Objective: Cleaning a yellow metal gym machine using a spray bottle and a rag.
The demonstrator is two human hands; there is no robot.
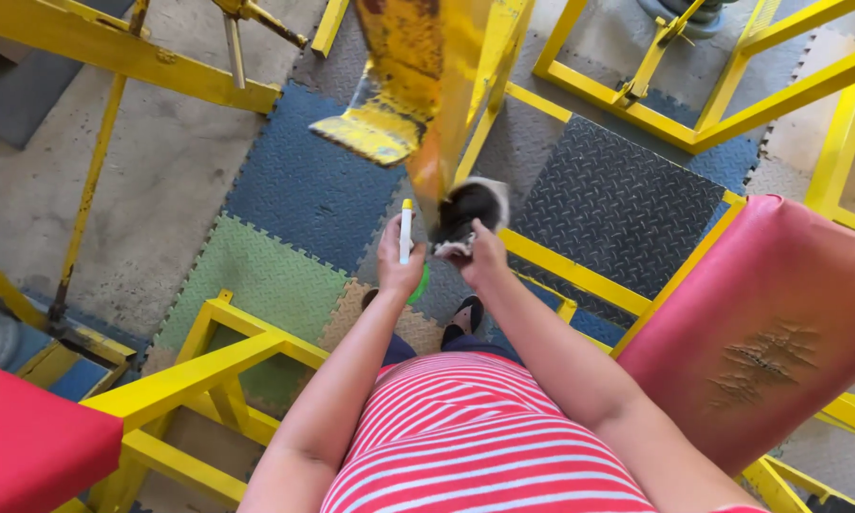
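My left hand [396, 269] grips a small white bottle with a yellow tip [405, 231], held upright, with something green showing under the palm. My right hand [482, 255] presses a black-and-white rag [469, 211] against the lower edge of a worn yellow metal bar [439, 104] that hangs down in front of me. The two hands are close together, just below that bar. A yellow foot plate [370, 133] sticks out to the bar's left.
Yellow steel frames [693, 123] of gym machines stand all around. A red padded seat [769, 323] is at my right, another red pad [28, 446] at lower left. Blue, green and black foam floor tiles [294, 190] lie below.
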